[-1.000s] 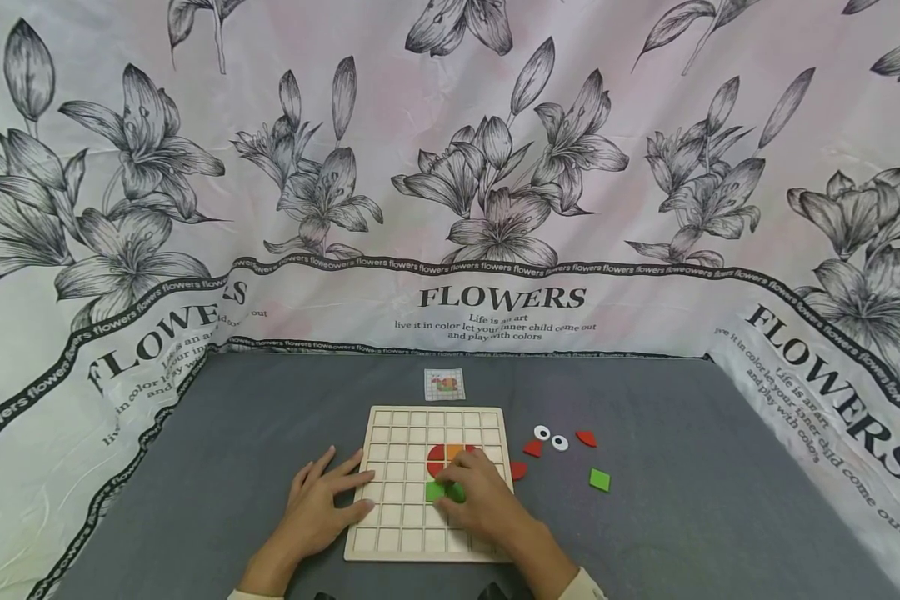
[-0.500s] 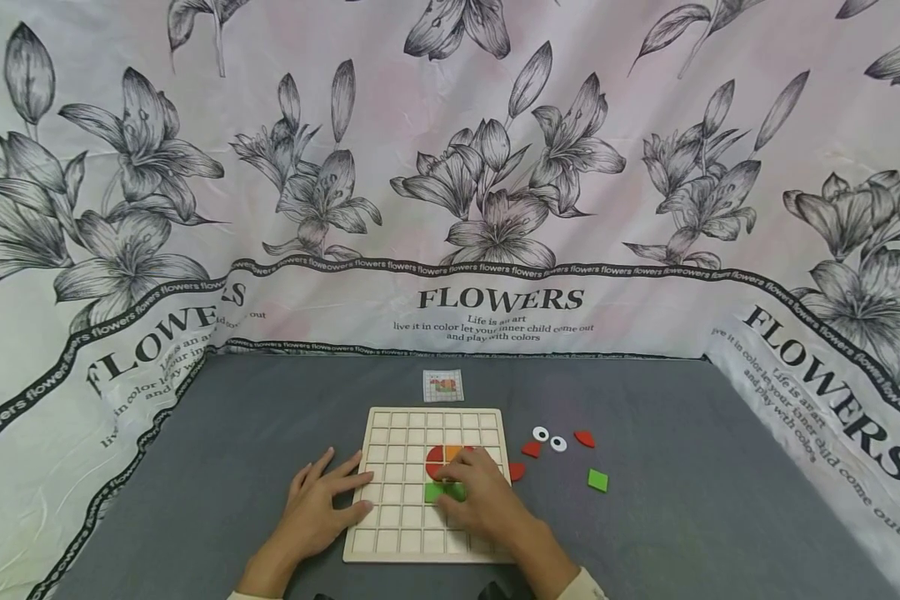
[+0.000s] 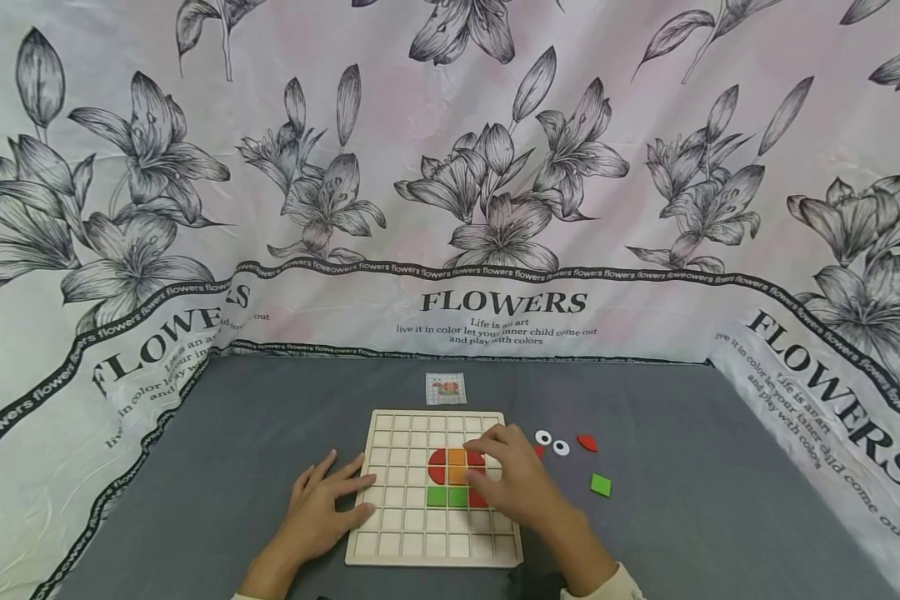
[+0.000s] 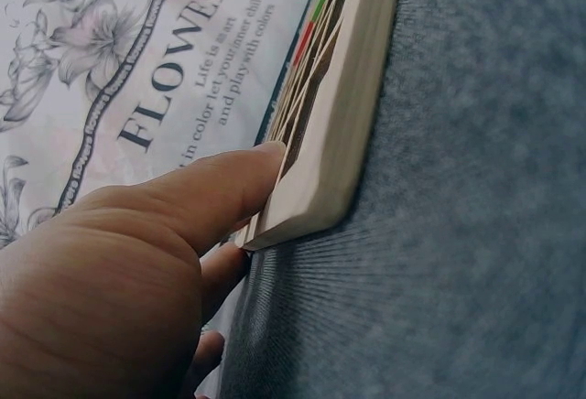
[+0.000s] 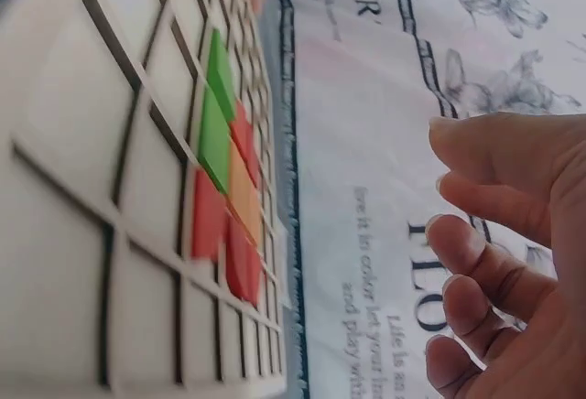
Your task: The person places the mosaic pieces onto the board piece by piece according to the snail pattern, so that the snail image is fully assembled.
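A pale wooden grid board (image 3: 393,521) lies on the grey table. Red rounded pieces (image 3: 437,475) and orange squares (image 3: 456,467) fill some cells, with two green squares (image 3: 447,497) in the row below and a red piece (image 3: 477,497) beside them. My left hand (image 3: 317,510) rests at the board's left edge, fingers spread, its thumb (image 4: 247,179) on the frame. Over the right part of the board hovers my right hand (image 3: 525,483), partly hiding red pieces; in the right wrist view its fingers (image 5: 499,271) are loosely bent, holding nothing and apart from the board.
Right of the board lie two white eye discs (image 3: 552,442), a red quarter piece (image 3: 587,442) and a green square (image 3: 601,485). Another red piece (image 3: 539,452) shows partly beside my right hand. A small picture card (image 3: 446,388) lies behind the board. Flowered cloth (image 3: 502,208) hangs around the table.
My right hand has let go of a green square, which now lies flat in its cell. That hand has lifted and moved right, uncovering the green and orange squares. My left hand stays put.
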